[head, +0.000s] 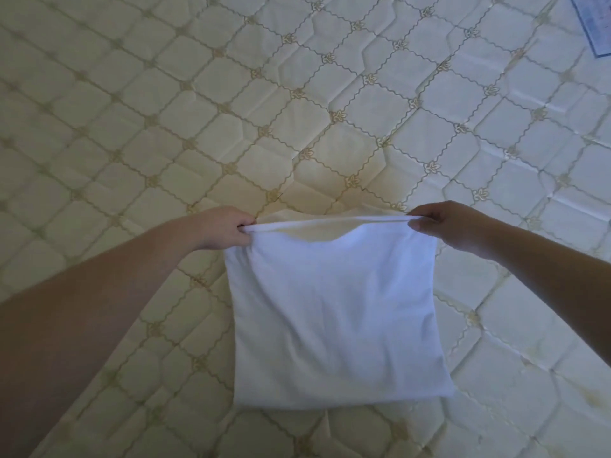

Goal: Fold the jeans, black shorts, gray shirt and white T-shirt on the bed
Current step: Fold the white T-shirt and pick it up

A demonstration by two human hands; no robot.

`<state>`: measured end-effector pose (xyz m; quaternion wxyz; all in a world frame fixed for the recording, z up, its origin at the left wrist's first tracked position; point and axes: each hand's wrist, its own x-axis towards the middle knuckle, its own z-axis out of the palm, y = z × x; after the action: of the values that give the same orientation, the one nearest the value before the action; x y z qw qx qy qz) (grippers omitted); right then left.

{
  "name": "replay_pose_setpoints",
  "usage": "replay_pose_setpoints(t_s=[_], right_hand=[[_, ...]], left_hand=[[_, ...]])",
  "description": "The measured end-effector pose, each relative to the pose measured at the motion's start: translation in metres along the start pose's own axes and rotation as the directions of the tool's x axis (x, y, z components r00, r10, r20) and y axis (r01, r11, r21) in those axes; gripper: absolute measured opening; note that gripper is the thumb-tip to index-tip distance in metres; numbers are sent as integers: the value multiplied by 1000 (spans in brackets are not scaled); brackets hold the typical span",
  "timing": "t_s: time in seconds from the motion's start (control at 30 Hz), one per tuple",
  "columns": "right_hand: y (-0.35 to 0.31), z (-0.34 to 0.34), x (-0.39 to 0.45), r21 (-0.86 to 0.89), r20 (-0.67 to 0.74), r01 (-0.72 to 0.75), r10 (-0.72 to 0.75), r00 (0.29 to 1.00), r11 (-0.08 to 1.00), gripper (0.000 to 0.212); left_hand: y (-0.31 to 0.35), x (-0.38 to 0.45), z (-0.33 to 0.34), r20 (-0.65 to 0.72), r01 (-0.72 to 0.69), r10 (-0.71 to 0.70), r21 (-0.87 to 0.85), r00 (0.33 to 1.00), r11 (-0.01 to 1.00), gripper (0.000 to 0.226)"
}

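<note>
A white T-shirt (334,312), folded to a rough square, is being held stretched by its far edge, just below the centre of the view, over a bed (231,110). Its near edge is lying on the quilted cream mattress. The left corner is being pinched by the left hand (224,228) at 9 o'clock, the right corner by the right hand (446,226) at 3 o'clock. A blue-edged sheet (596,24) is lying at 1 o'clock.

White T-shirt (334,312), partly folded, pinched at its top corners by left hand (224,228) and right hand (446,223), lower edge resting on quilted mattress (231,104).
</note>
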<state>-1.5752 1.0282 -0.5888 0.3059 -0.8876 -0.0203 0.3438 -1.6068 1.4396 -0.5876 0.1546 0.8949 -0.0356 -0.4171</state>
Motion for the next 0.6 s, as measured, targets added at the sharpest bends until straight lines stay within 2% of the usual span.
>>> replay_pose_setpoints(t_s=[0.23, 0.33, 0.4, 0.5, 0.6], right_hand=[[8, 8, 48, -120, -112, -27, 13, 994, 992, 18], [10, 14, 59, -131, -181, -33, 9, 983, 991, 19], [11, 18, 60, -124, -206, -38, 12, 978, 992, 18], [14, 25, 62, -213, -191, -21, -21, 981, 977, 21], [14, 29, 66, -245, -139, -29, -5, 990, 969, 31]], left_hand=[[1, 42, 9, -173, 51, -50, 6, 984, 999, 4], [0, 51, 22, -249, 106, -109, -26, 962, 994, 19], [0, 53, 28, -293, 130, -138, -47, 946, 990, 21], [-1, 56, 33, -363, 116, -104, 10, 926, 993, 8], [2, 58, 34, -344, 161, -145, 19, 928, 987, 15]])
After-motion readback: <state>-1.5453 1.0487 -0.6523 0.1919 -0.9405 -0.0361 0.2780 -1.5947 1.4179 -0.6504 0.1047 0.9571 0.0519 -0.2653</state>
